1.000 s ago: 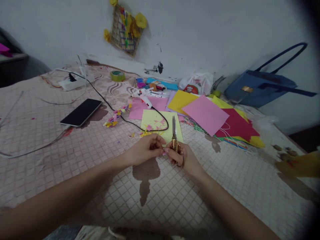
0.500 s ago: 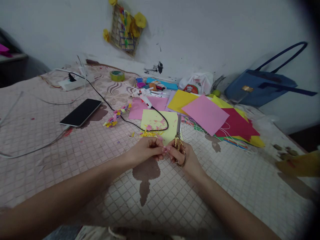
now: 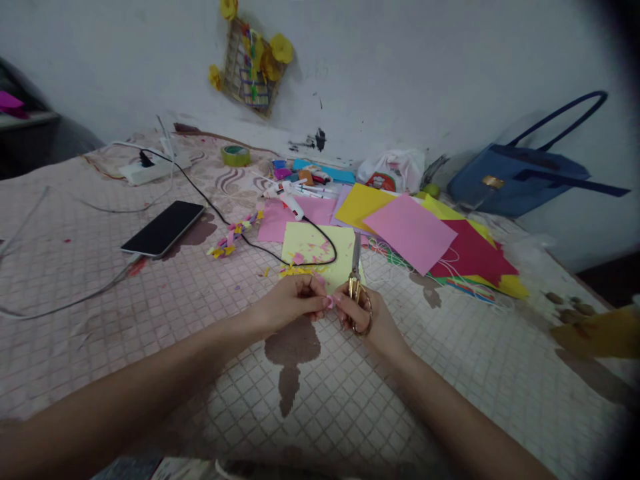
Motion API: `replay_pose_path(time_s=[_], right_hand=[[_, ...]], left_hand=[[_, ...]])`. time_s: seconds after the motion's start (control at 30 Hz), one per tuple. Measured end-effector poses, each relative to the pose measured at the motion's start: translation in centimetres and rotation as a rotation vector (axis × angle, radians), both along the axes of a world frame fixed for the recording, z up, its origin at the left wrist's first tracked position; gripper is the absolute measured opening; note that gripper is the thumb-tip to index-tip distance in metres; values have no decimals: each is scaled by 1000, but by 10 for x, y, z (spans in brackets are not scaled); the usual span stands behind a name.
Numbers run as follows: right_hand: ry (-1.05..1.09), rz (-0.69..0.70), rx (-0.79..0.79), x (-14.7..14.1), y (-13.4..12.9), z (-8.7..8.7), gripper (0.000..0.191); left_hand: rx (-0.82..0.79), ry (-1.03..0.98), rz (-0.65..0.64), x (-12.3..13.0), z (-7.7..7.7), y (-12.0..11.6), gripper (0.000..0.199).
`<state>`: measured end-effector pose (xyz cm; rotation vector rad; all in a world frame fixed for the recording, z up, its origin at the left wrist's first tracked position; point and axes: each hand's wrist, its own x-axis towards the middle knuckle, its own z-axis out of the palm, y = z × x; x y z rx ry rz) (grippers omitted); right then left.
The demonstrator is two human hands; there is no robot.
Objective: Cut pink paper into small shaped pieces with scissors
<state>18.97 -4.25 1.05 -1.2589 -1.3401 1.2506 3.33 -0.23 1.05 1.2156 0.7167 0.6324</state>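
Observation:
Between the fingertips of my left hand (image 3: 300,299) is a small piece of pink paper (image 3: 329,302), pinched by thumb and forefinger. My right hand (image 3: 369,313) is closed around gold-handled scissors (image 3: 355,283), whose blades point away from me, toward the wall. The right thumb and fingertips are close to the pink piece; whether they touch it I cannot tell. Just beyond both hands lies a pale yellow sheet (image 3: 320,243) with pink and yellow paper scraps on it.
A white glue gun (image 3: 290,200) with a black cord lies past the yellow sheet. Left are a paper garland (image 3: 233,235), a phone (image 3: 164,228) on a cable and a power strip (image 3: 153,168). Coloured sheets (image 3: 410,232), string and a blue bag (image 3: 520,179) are right.
The pink paper shows a little more between the fingertips, now looking curved. Both hands stay almost in place, and the whole view has shifted slightly.

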Motion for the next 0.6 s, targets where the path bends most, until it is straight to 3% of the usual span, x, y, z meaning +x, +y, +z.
replay_pose_path(time_s=[0.3, 0.47, 0.6], right_hand=[[-104, -21, 60, 2, 1, -2, 17], [-78, -26, 35, 0, -1, 1, 27], [-29, 75, -69, -3, -5, 5, 39]], left_hand=[[-71, 43, -57, 0, 5, -3, 20], [-62, -5, 57, -2, 8, 1, 17], [-10, -73, 101, -8, 9, 8, 19]])
